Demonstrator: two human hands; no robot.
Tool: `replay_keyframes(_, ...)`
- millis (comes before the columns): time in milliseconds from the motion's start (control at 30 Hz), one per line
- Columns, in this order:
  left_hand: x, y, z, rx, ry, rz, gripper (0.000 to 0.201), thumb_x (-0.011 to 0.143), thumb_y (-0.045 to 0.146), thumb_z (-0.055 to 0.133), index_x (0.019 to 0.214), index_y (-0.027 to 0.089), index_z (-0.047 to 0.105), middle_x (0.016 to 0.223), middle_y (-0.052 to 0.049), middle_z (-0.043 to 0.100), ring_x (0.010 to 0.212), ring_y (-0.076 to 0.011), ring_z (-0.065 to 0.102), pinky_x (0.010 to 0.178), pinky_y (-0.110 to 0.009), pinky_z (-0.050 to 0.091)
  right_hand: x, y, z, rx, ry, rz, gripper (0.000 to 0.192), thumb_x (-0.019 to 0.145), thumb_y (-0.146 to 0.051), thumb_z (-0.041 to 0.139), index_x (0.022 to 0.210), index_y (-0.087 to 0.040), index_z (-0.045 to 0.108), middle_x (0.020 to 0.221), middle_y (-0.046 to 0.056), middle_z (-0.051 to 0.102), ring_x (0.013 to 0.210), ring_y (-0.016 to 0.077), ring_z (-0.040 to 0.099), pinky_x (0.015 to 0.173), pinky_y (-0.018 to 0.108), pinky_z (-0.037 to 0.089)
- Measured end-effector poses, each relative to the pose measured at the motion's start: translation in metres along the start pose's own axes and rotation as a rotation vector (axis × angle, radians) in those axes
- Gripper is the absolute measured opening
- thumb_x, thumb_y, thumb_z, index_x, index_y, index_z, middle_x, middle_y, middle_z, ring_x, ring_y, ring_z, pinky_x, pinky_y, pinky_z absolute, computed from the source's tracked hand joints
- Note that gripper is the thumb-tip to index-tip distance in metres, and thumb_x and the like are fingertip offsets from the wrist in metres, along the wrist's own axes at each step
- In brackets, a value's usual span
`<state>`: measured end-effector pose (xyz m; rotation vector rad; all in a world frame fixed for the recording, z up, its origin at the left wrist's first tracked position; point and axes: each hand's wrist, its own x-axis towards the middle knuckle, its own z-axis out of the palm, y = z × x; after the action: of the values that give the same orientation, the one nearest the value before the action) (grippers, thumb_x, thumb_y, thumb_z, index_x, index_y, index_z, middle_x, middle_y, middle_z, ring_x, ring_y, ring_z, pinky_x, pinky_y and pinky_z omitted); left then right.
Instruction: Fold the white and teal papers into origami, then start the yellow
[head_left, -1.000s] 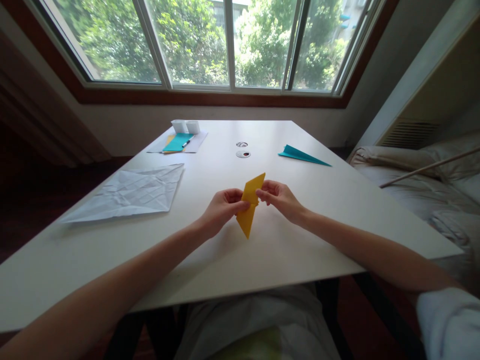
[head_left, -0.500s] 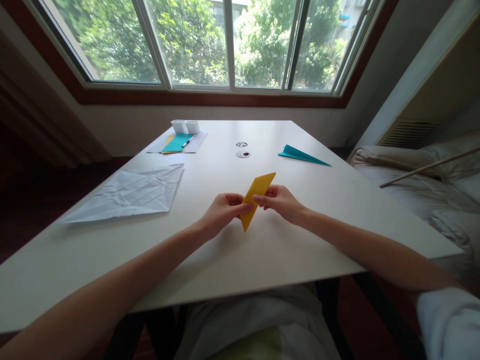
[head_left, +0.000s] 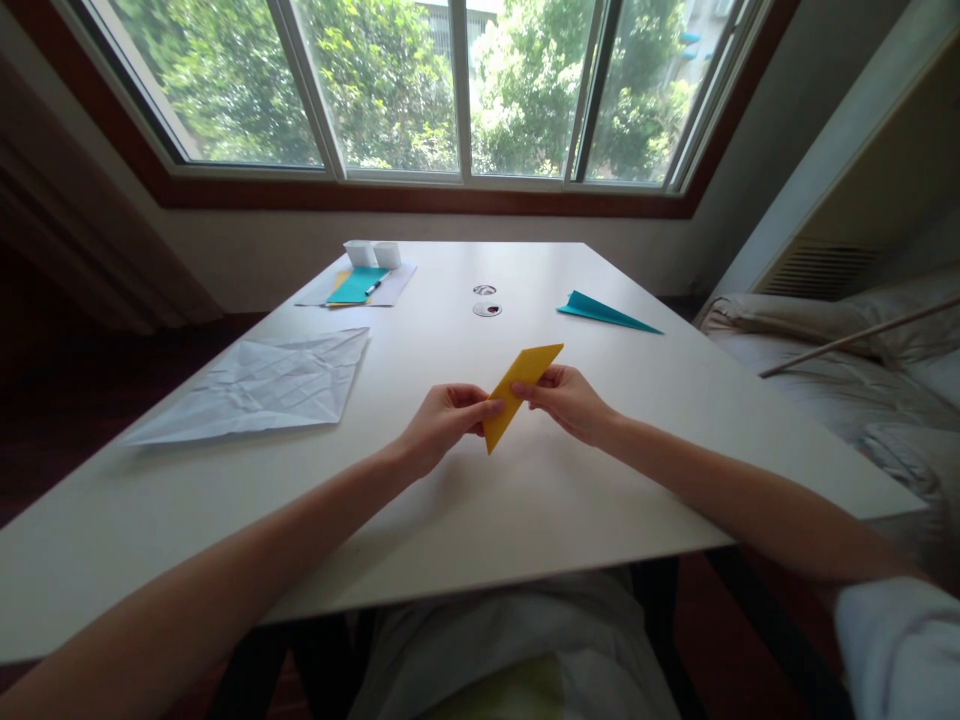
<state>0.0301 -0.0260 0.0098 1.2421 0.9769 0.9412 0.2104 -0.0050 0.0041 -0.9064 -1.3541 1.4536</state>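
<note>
A folded yellow paper (head_left: 523, 385), long and narrow with pointed ends, is held slanted just above the white table (head_left: 465, 500). My left hand (head_left: 442, 420) pinches its lower left part. My right hand (head_left: 566, 398) pinches its right edge near the middle. The paper's upper tip points up and to the right, its lower tip down toward me.
A crumpled white sheet (head_left: 262, 385) lies at the left. A teal paper plane (head_left: 604, 311) lies at the far right. Teal and yellow sheets with a pen (head_left: 358, 285) and two small white boxes (head_left: 373, 253) sit at the back. Two round discs (head_left: 486, 308) lie mid-table. Bedding (head_left: 840, 370) is on the right.
The yellow paper has been folded flatter and turned, so its upper tip now leans further to the right. Both hands stayed in about the same place.
</note>
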Motion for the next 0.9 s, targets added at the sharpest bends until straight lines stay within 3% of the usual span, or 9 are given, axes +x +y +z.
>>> replay_keyframes(133, -0.003, 0.000, 0.002, 0.030, -0.039, -0.007, 0.024, 0.060, 0.033, 0.075, 0.063, 0.012, 0.064, 0.061, -0.003, 0.062, 0.055, -0.0112, 0.054, 0.052, -0.023, 0.043, -0.004, 0.001, 0.005, 0.117, -0.026, 0.053, 0.026, 0.057, -0.033, 0.076, 0.075, -0.016, 0.066, 0.078, 0.003, 0.065, 0.071, 0.0129, 0.056, 0.067, 0.028, 0.043)
replay_keyframes(367, -0.004, 0.001, 0.005, 0.080, -0.055, 0.003, 0.025, 0.060, 0.036, 0.074, 0.062, 0.012, 0.064, 0.060, -0.002, 0.061, 0.054, -0.0112, 0.054, 0.052, -0.024, 0.043, -0.007, 0.002, 0.011, 0.179, 0.051, -0.035, 0.024, 0.054, -0.031, 0.078, 0.065, -0.016, 0.063, 0.068, -0.001, 0.062, 0.065, 0.0112, 0.054, 0.067, 0.028, 0.043)
replay_keyframes(633, -0.004, 0.000, 0.005, 0.241, -0.017, 0.239, 0.026, 0.069, 0.039, 0.067, 0.070, 0.013, 0.064, 0.065, -0.002, 0.062, 0.060, -0.0128, 0.054, 0.053, -0.022, 0.041, -0.008, 0.003, 0.013, 0.196, 0.030, -0.029, 0.022, 0.055, -0.030, 0.077, 0.067, -0.017, 0.064, 0.069, -0.001, 0.062, 0.068, 0.0121, 0.055, 0.069, 0.028, 0.043)
replay_keyframes(900, -0.006, 0.002, 0.001, 0.348, -0.049, 0.245, 0.026, 0.073, 0.039, 0.063, 0.068, 0.013, 0.064, 0.060, -0.002, 0.059, 0.055, -0.0121, 0.052, 0.050, -0.022, 0.039, -0.005, -0.001, 0.008, 0.199, 0.093, -0.027, 0.025, 0.057, -0.035, 0.076, 0.060, -0.018, 0.058, 0.061, -0.003, 0.054, 0.061, 0.0105, 0.050, 0.061, 0.025, 0.040)
